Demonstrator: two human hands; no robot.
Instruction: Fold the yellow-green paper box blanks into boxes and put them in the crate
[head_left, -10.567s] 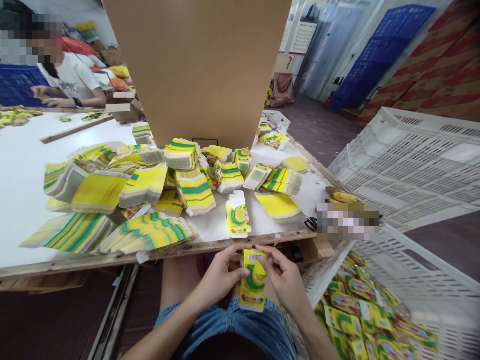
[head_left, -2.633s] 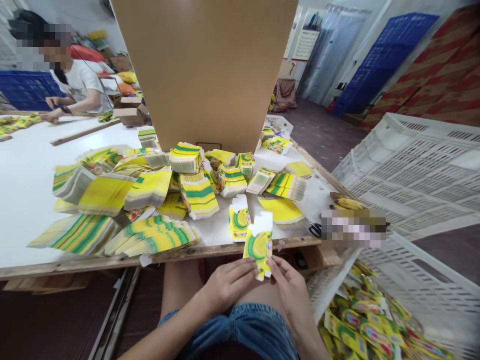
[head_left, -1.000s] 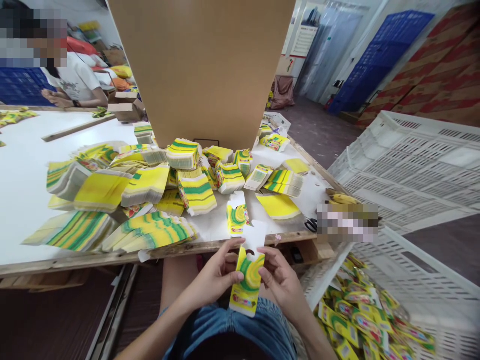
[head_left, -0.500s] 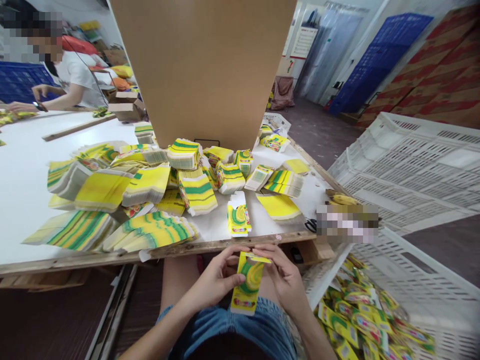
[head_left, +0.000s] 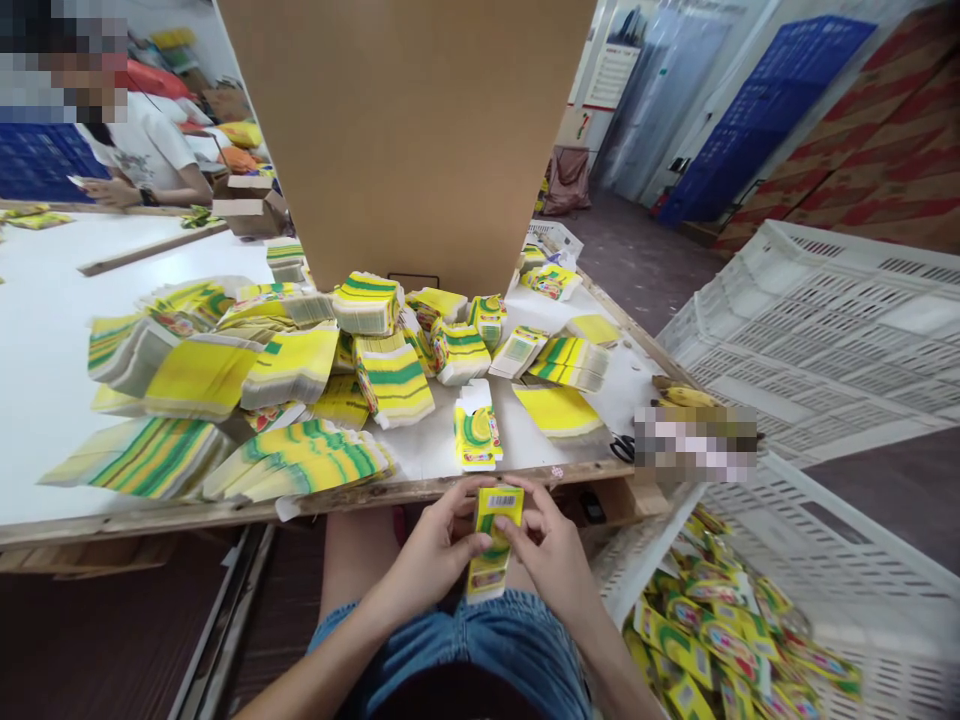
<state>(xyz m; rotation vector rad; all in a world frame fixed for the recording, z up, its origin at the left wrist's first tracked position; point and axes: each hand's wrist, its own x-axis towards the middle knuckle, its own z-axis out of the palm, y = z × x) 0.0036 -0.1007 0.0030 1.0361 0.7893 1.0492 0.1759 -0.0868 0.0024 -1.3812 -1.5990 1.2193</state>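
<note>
Over my lap, just below the table's front edge, I hold a small yellow and green printed carton [head_left: 487, 580] with a barcode on its top part. My left hand [head_left: 435, 545] grips its left side, thumb on the front and fingers behind. On the other side my right hand [head_left: 551, 550] has its thumb pressed on the front of the carton. Straight ahead on the table lies a small pile of similar yellow cartons [head_left: 476, 435] with white flaps. Bundles of flat yellow and green card [head_left: 292, 460] spread across the table to the left.
A brown board [head_left: 412, 140] rises behind the bundles. Black scissors [head_left: 622, 448] lie at the table's right edge near bananas [head_left: 682, 395]. To my lower right, a white crate [head_left: 885, 560] holds many yellow packs [head_left: 705, 630]. At far left, another person [head_left: 150, 150] works at the table.
The carton's top has folded toward me, so a barcode now shows. My right thumb has come onto its front. The other person's hands have drawn back toward their body.
</note>
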